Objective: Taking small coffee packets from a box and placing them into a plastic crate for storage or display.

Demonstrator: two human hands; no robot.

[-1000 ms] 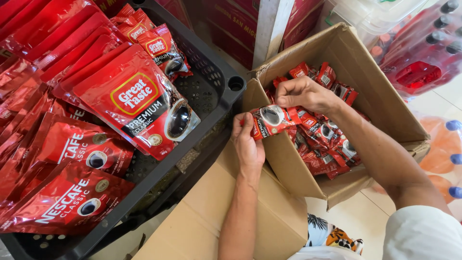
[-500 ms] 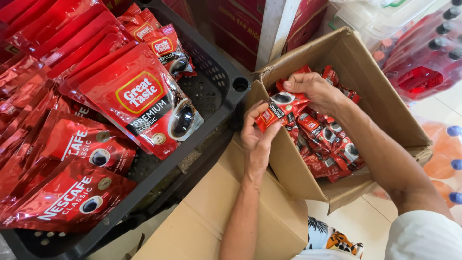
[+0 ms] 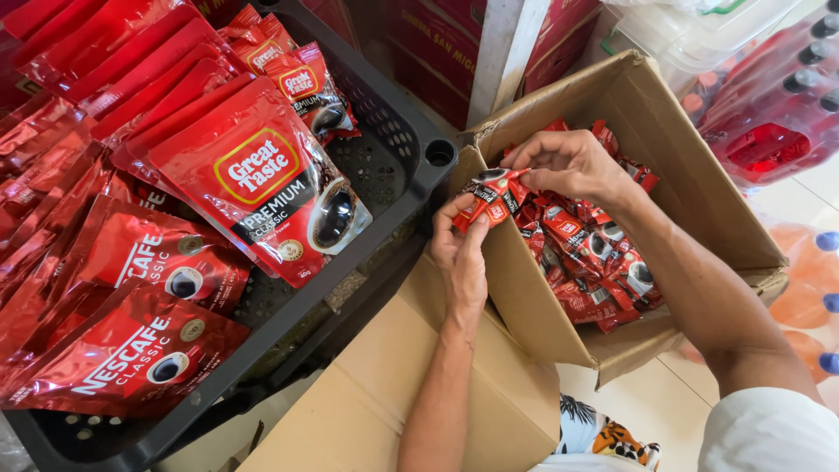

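Observation:
Both hands hold one strip of small red coffee sachets over the near-left corner of an open cardboard box. My left hand pinches the strip's lower end from below. My right hand grips its upper end from above. The strip trails down into the box, onto a pile of similar red sachets. Left of the box stands a black plastic crate packed with larger red coffee pouches.
A closed cardboard box lies under my left forearm. Shrink-wrapped dark bottles in red film stand at the right, more bottles below them. Red cartons and a white post are behind.
Both hands have lifted the sachet strip up and left, from inside the box to its near-left corner. The view has shifted slightly.

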